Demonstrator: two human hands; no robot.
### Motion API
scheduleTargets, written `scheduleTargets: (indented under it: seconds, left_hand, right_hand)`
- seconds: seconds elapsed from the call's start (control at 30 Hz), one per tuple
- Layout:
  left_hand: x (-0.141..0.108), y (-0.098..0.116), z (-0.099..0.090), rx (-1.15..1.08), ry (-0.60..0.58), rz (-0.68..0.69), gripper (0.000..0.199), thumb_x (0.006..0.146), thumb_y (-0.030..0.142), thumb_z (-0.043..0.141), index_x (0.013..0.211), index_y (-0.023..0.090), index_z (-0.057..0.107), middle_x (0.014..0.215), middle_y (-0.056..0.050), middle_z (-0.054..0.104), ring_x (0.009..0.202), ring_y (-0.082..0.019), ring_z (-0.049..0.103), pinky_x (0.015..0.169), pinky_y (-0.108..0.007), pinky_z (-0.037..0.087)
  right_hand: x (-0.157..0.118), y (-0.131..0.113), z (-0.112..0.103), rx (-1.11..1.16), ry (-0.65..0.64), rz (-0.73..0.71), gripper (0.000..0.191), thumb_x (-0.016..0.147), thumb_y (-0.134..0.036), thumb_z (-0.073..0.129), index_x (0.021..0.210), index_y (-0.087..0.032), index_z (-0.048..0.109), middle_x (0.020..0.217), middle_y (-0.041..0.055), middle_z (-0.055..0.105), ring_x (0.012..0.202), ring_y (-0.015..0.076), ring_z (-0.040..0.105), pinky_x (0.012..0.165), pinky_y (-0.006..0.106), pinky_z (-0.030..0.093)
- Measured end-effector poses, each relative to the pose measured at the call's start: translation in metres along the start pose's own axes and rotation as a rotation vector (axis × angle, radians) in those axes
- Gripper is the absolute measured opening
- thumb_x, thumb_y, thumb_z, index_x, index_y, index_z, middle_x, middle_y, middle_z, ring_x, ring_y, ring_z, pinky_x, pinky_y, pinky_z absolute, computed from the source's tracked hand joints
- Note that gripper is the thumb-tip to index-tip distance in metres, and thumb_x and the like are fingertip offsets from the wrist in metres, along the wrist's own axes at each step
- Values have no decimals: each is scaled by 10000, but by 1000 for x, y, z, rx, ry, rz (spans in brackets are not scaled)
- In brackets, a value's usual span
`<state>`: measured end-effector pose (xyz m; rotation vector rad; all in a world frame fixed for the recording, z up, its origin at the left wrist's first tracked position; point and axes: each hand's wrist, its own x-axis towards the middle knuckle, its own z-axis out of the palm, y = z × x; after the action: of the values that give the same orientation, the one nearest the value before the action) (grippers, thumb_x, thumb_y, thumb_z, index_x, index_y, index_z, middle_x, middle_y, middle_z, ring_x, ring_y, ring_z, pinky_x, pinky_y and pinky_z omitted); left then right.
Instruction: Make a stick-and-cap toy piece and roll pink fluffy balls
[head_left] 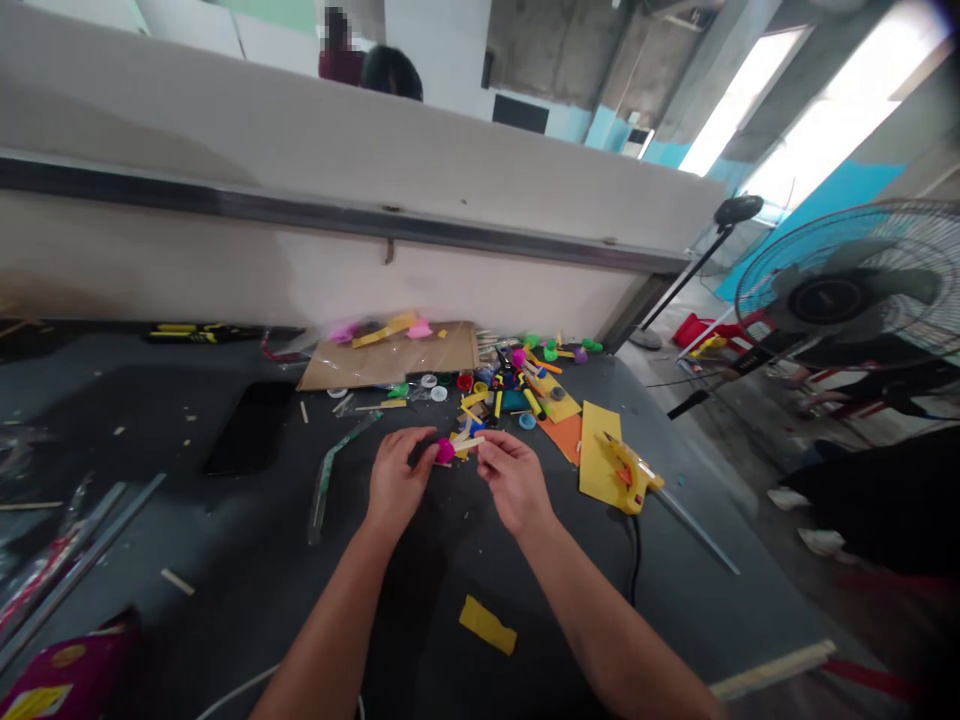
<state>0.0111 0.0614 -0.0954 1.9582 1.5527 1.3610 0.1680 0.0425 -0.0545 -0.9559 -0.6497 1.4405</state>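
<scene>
My left hand (400,475) pinches a small round magenta piece (445,451) between thumb and fingers. From that piece a pale flat wooden stick (469,443) runs to the right, and the fingertips of my right hand (515,480) close on its far end. Whether stick and magenta piece are joined, I cannot tell. Just beyond the hands lie a blue cap (478,428) and yellow scraps. A yellow glue gun (634,478) rests on a yellow sheet (600,440) to the right of my right hand.
A black phone (251,428) lies at left. Brown cardboard (390,360) sits at the back below a partition (337,260). Pliers (510,385) and caps crowd the back middle. A yellow scrap (488,625) lies in front. A fan (829,295) stands right; people are beyond the partition.
</scene>
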Motion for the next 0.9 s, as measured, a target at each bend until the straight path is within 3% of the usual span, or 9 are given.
scheduleTargets:
  seconds: [0.13,0.27,0.6,0.9]
  left_hand:
    - [-2,31,-16,-144,-15,-61,145,828,279,550,921,226,649,926,-24,667,901,-179,591,824,-322,453]
    - [-8,47,-27,-189,-85,-64,165,801,284,594,952,241,648,926,-10,663,880,-167,601,805,-303,459]
    - [-20,49,-24,-66,-10,40,79,788,279,621,848,238,651,822,1,660,809,-161,601,751,-294,462]
    - [-23,55,-26,-3,-34,157,72,796,235,584,842,225,637,812,-16,661,809,-171,589,764,-312,461]
  right_hand:
    - [-8,1,0,124,12,113,227,586,-206,765,802,-167,705,664,-2,625,565,69,496,479,175,368]
    - [-12,1,-2,111,46,139,244,573,-214,779,800,-165,705,666,-7,632,542,60,495,479,169,377]
    - [-19,3,-6,22,24,106,223,578,-247,770,779,-163,718,644,-8,647,533,56,464,485,166,350]
    - [-27,9,-7,-17,26,97,216,592,-267,756,783,-175,713,665,-5,663,537,74,487,488,185,344]
